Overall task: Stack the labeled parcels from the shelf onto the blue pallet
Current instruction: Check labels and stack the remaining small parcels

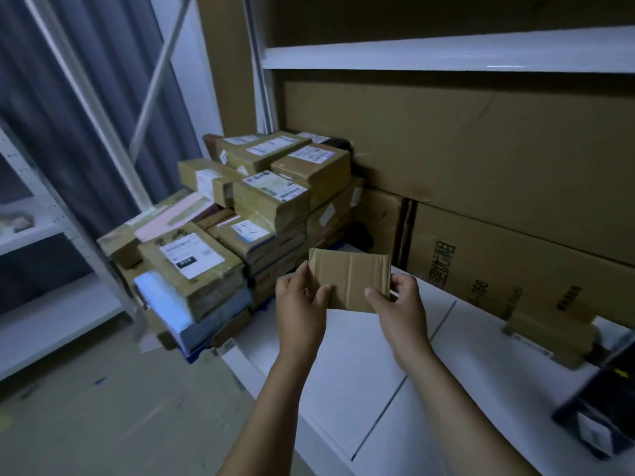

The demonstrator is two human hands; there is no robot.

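Note:
A small flat brown cardboard parcel (350,280) is held up in front of me above the white shelf (360,365). My left hand (300,304) grips its left edge and my right hand (400,300) pinches its right edge. No label shows on the face turned to me. Left of it rises a tall pile of taped brown parcels with white labels (240,218). Under the pile only a sliver of the blue pallet (196,355) shows at the bottom edge.
Large flat cardboard sheets (481,159) line the back of the shelf. Another small brown parcel (549,334) and a black box (601,417) lie on the shelf at right. A white metal rack (31,235) stands at left, with grey floor (103,424) below.

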